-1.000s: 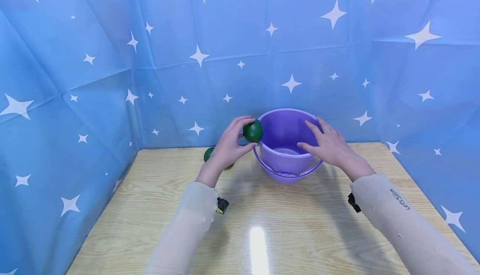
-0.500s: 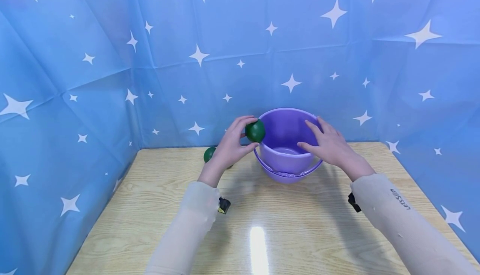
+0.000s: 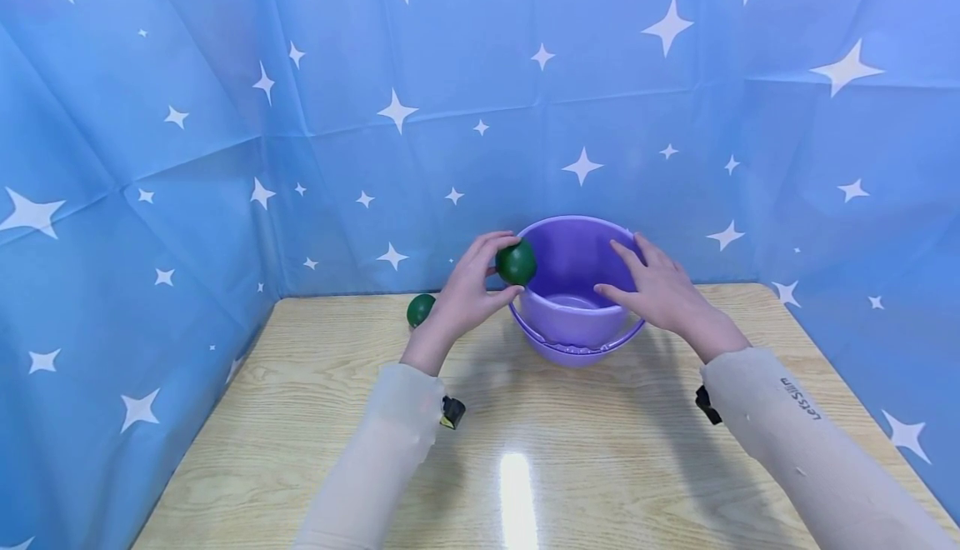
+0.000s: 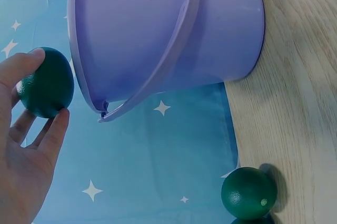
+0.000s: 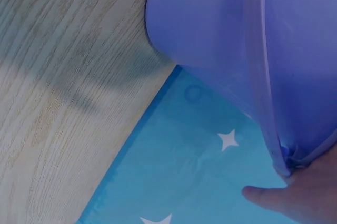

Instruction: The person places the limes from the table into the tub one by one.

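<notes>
My left hand (image 3: 467, 287) pinches a dark green round fruit (image 3: 516, 262) between thumb and fingertips. In the left wrist view, that fruit (image 4: 48, 83) is held just off the mouth of a purple bucket (image 4: 137, 29). The bucket (image 3: 568, 325) stands upright on the table, its handle hanging down the near side. At its right rim rests my right hand (image 3: 663, 292), fingers spread and fairly straight, thumb pointing over the opening. One straight digit of that hand (image 5: 310, 195) shows outside the bucket beside the handle joint. What touches the rim is partly hidden.
Another green fruit (image 3: 420, 310) lies on the table left of the bucket, partly behind my left wrist. In the left wrist view, part of a further green thing shows next to this fruit (image 4: 248, 193). Blue star-printed cloth (image 3: 480, 75) surrounds the wooden table (image 3: 600, 450).
My left hand has moved slightly right with the green fruit, which now overlaps the bucket's left rim in the head view. My right hand and the bucket have stayed in place.
</notes>
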Demonstrator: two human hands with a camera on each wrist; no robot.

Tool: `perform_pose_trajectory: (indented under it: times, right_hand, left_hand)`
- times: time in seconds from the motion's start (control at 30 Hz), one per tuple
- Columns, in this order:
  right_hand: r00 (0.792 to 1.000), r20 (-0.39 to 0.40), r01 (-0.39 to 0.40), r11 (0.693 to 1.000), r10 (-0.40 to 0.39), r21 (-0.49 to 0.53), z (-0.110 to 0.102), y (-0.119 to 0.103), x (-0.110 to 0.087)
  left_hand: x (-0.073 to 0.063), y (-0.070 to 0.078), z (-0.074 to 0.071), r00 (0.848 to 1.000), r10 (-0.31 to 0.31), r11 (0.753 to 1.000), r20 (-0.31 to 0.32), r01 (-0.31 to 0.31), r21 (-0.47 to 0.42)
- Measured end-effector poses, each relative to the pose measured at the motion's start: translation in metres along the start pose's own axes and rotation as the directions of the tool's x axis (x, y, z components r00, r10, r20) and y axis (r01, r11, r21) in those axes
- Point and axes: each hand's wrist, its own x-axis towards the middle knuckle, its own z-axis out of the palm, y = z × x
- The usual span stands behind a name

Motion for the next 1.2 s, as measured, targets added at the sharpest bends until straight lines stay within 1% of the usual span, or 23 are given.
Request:
perform_pose_trajectory:
  times: [0.23, 0.57, 1.0, 1.2]
  right_hand:
    - [1.000, 0.001, -0.004, 1.000, 0.004, 0.004, 0.000, 0.000, 0.000]
    - [1.000, 0.003, -0.011, 1.000, 0.011, 0.008, 0.000, -0.001, -0.001]
    - [1.000, 0.004, -0.016, 1.000, 0.016, 0.012, -0.001, -0.003, -0.002]
    - [1.000, -0.002, -0.009, 1.000, 0.009, 0.010, -0.002, -0.003, -0.002]
  left_hand:
    - [0.001, 0.004, 0.004, 1.000, -0.014, 1.000, 0.005, 0.015, -0.017]
    - [0.003, 0.008, 0.012, 1.000, -0.013, 0.999, 0.023, 0.014, -0.040]
    - [0.005, 0.009, 0.015, 0.999, -0.017, 0.999, 0.029, 0.018, -0.033]
    - [0.005, 0.010, 0.017, 1.000, -0.017, 0.999, 0.023, 0.018, -0.045]
